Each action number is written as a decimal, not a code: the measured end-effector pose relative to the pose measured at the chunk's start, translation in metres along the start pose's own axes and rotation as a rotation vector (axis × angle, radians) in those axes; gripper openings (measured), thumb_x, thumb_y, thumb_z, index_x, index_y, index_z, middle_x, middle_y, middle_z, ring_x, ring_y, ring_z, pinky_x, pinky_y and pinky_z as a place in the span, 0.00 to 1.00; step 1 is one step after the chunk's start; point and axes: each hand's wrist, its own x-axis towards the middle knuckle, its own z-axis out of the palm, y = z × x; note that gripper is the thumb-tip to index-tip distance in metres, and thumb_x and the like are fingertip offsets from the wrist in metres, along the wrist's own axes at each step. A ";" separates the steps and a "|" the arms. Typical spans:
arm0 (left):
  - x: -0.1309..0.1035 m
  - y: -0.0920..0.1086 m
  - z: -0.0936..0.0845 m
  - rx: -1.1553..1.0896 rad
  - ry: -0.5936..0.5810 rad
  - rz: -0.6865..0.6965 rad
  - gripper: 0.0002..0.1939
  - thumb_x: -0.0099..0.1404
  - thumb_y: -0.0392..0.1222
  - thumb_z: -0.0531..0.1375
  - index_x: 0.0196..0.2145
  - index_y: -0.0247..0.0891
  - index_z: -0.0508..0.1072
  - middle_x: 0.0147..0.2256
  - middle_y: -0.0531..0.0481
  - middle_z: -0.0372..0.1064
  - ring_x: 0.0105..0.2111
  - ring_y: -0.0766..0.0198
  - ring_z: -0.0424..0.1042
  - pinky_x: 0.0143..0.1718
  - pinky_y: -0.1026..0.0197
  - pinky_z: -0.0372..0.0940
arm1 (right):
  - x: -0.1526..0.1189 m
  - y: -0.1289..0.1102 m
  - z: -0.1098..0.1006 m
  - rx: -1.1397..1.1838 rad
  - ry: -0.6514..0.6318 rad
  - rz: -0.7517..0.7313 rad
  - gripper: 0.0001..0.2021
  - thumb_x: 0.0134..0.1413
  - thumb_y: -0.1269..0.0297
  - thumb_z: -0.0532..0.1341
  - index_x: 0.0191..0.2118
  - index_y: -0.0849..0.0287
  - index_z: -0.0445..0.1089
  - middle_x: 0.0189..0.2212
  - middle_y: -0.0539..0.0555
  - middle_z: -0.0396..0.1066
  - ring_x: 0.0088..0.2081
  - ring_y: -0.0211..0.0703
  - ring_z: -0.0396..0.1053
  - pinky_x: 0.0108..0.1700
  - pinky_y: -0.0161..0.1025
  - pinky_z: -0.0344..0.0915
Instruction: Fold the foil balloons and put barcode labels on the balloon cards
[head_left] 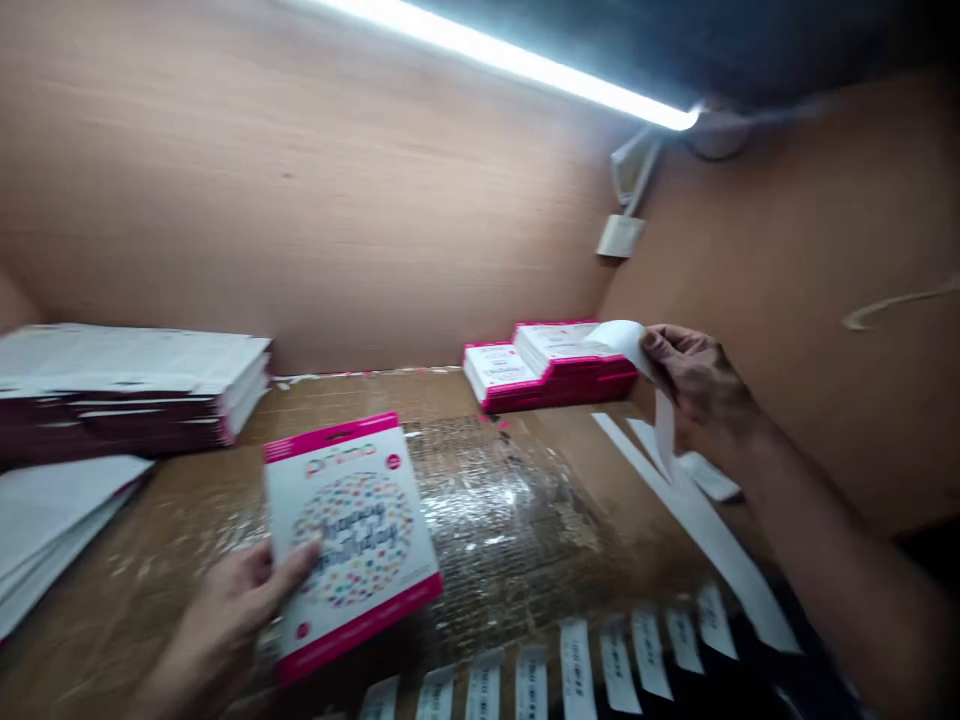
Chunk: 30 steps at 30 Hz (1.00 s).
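My left hand (240, 605) grips a flat white and pink package (352, 535) by its left edge, thumb on the front. Its front reads "prima" and "happy birthday" inside a ring of coloured dots. At the right, my right hand (694, 385) pinches a white paper strip (664, 420) between thumb and fingers. The strip curls over beside the hand and hangs toward the table. Behind it sit stacks of similar pink-edged packages (510, 365) against the back wall. Several white barcode labels (577, 670) are lined up along the near edge.
A tall stack of white and dark-edged flat packs (135, 360) stands at the back left, with loose white sheets (60, 510) in front. Clear tape covers the cardboard table surface (495, 500). A tube light (510, 60) crosses overhead, and a white box (621, 236) hangs in the corner.
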 end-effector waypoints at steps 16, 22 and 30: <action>-0.019 -0.006 -0.045 -0.224 -0.067 0.002 0.22 0.49 0.51 0.72 0.35 0.30 0.76 0.33 0.38 0.80 0.32 0.49 0.79 0.36 0.53 0.73 | -0.169 -0.065 0.235 -0.377 -0.745 -0.480 0.16 0.58 0.56 0.57 0.23 0.59 0.70 0.19 0.51 0.68 0.22 0.35 0.59 0.25 0.35 0.51; -0.016 -0.013 -0.051 -0.258 -0.069 0.007 0.25 0.47 0.51 0.72 0.38 0.29 0.77 0.35 0.38 0.80 0.33 0.48 0.79 0.38 0.51 0.73 | -0.174 -0.061 0.241 -0.453 -0.894 -0.672 0.15 0.61 0.56 0.56 0.27 0.58 0.72 0.24 0.52 0.72 0.25 0.38 0.64 0.28 0.36 0.51; -0.021 -0.008 -0.052 -0.218 -0.055 0.019 0.20 0.52 0.48 0.70 0.37 0.30 0.76 0.33 0.41 0.80 0.30 0.54 0.79 0.33 0.57 0.73 | -0.166 -0.062 0.243 -0.376 -1.009 -0.595 0.14 0.61 0.56 0.58 0.30 0.57 0.74 0.25 0.50 0.72 0.26 0.36 0.65 0.29 0.35 0.54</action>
